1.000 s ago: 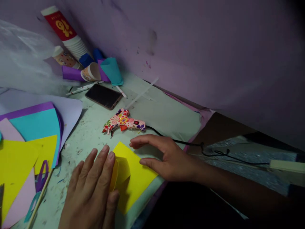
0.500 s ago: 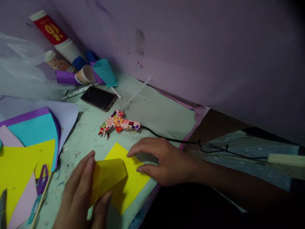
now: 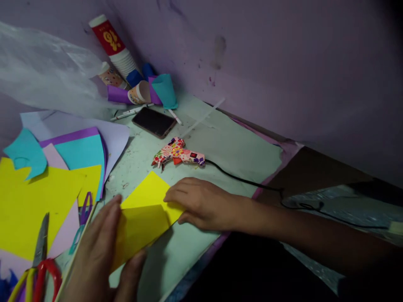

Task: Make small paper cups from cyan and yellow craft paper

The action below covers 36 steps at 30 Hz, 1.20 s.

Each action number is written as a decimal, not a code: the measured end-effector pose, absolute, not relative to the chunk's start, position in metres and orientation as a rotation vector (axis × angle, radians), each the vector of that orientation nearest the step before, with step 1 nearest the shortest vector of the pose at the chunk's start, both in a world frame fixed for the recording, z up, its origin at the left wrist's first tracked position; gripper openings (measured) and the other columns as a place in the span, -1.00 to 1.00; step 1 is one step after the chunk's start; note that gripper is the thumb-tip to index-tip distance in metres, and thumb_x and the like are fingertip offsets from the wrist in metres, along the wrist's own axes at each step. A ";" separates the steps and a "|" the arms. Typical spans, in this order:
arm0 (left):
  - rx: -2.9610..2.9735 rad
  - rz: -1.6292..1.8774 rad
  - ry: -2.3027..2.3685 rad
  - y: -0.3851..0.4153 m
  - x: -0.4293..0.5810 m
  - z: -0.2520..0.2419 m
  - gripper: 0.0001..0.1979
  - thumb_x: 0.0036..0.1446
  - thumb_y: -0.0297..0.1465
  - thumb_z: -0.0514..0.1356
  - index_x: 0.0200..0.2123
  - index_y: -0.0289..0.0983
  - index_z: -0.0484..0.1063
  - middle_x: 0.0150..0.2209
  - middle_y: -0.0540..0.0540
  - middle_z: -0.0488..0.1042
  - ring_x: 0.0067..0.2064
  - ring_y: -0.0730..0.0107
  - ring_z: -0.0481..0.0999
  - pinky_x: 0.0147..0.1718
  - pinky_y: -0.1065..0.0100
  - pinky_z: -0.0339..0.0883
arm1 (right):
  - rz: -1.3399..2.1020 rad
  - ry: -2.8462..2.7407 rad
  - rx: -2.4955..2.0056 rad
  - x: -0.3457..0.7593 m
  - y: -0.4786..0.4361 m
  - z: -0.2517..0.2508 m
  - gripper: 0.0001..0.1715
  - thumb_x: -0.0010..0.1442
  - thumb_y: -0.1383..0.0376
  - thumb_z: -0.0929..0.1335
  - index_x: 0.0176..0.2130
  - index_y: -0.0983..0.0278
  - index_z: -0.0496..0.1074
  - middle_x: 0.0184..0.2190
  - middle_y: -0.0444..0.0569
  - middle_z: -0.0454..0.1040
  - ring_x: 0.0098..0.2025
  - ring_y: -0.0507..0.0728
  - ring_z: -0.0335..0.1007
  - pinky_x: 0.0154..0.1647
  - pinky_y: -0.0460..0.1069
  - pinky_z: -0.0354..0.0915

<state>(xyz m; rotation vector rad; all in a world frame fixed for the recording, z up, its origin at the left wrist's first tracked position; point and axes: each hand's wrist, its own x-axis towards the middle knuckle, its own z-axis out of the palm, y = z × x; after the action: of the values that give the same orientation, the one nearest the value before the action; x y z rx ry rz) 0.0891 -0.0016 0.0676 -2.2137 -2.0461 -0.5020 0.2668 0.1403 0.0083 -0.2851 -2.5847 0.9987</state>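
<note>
A yellow paper sheet (image 3: 145,209) lies folded on the pale green table top (image 3: 220,151). My left hand (image 3: 100,256) holds its near flap between thumb and fingers, lifting and folding it over. My right hand (image 3: 198,203) rests on the sheet's far right part, fingers curled down and pressing it against the table. A floral hot glue gun (image 3: 178,154) lies just beyond the sheet, its black cord (image 3: 245,180) running off to the right.
A dark phone (image 3: 154,122) lies behind the glue gun. Paper cups and coloured paper rolls (image 3: 135,84) are stacked in the corner by the purple wall. Coloured sheets (image 3: 56,180) and red-handled scissors (image 3: 40,264) lie at the left. The table edge drops off at right.
My left hand lifted off the flat sheet, took the near flap and folded it over. My right hand slid left onto the paper. The view shifted left.
</note>
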 end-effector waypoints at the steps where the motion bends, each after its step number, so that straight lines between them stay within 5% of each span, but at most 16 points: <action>1: -2.263 -0.480 -1.981 0.001 0.093 0.064 -0.32 0.14 -0.44 0.09 0.30 -0.27 -0.07 0.32 0.01 0.02 0.30 0.31 0.08 0.28 0.41 -0.11 | 1.030 -2.530 -0.301 0.265 0.139 0.007 -0.43 0.07 0.39 0.45 0.06 0.48 0.30 0.02 0.19 0.41 0.04 0.23 0.30 0.09 0.07 0.22; 5: -2.340 -0.434 -1.931 0.013 0.098 0.060 -0.35 0.16 -0.46 0.08 0.29 -0.38 -0.06 0.31 -0.12 0.04 0.31 0.38 0.04 0.25 0.49 -0.09 | 1.193 -2.347 -0.335 0.271 0.137 0.001 -0.28 0.07 0.47 0.42 0.16 0.45 0.14 0.14 0.22 0.29 0.16 0.19 0.20 0.17 0.05 0.17; 12: -2.313 -0.503 -1.905 0.031 0.111 0.056 -0.44 0.20 -0.43 0.06 0.25 -0.39 0.04 0.22 -0.20 0.17 0.25 0.38 0.15 0.21 0.48 -0.02 | 1.288 -2.285 -0.430 0.276 0.138 0.001 -0.25 0.04 0.54 0.38 0.19 0.50 0.13 0.12 0.21 0.31 0.08 0.16 0.29 0.16 0.03 0.20; 22: -2.374 -0.348 -1.942 0.033 0.105 0.052 -0.49 0.21 -0.34 0.04 0.17 -0.47 0.07 0.09 -0.30 0.23 0.16 0.23 0.22 0.13 0.33 0.20 | 1.338 -2.265 -0.478 0.271 0.142 0.011 -0.14 0.00 0.42 0.46 0.22 0.50 0.11 0.17 0.20 0.28 0.19 0.23 0.21 0.22 0.08 0.16; 27: -2.227 -0.364 -1.981 0.030 0.110 0.042 -0.29 0.19 -0.26 0.04 0.28 -0.45 -0.17 0.00 -0.35 0.36 -0.06 0.12 0.45 -0.16 0.17 0.46 | 1.215 -2.169 -0.252 0.275 0.144 0.027 -0.09 -0.03 0.35 0.52 0.20 0.43 0.10 0.21 0.10 0.24 0.28 0.05 0.04 0.30 -0.11 -0.05; 30: -2.190 -0.501 -1.945 0.030 0.111 0.034 -0.21 0.19 -0.30 0.02 0.31 -0.46 -0.40 -0.09 -0.34 0.45 -0.15 0.13 0.52 -0.18 0.07 0.46 | 1.199 -2.142 -0.261 0.276 0.143 0.039 -0.09 -0.03 0.22 0.53 0.19 0.29 0.11 0.20 0.00 0.25 0.27 0.02 0.06 0.29 -0.15 -0.04; 36: -2.210 -0.647 -1.937 0.031 0.114 0.021 -0.18 0.16 -0.31 0.07 0.30 -0.45 -0.38 0.01 -0.45 0.41 0.04 0.01 0.45 -0.09 -0.07 0.40 | 1.228 -2.185 -0.151 0.259 0.147 0.040 -0.27 0.09 0.23 0.47 0.16 0.14 0.15 0.08 -0.09 0.36 0.14 0.07 0.24 0.21 -0.08 0.13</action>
<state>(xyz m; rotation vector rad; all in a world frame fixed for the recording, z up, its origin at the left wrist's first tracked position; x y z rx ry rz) 0.1135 0.0311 0.0207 -2.2102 -1.9368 -0.6474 0.2587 0.1465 0.0396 -0.1511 -2.1851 1.2277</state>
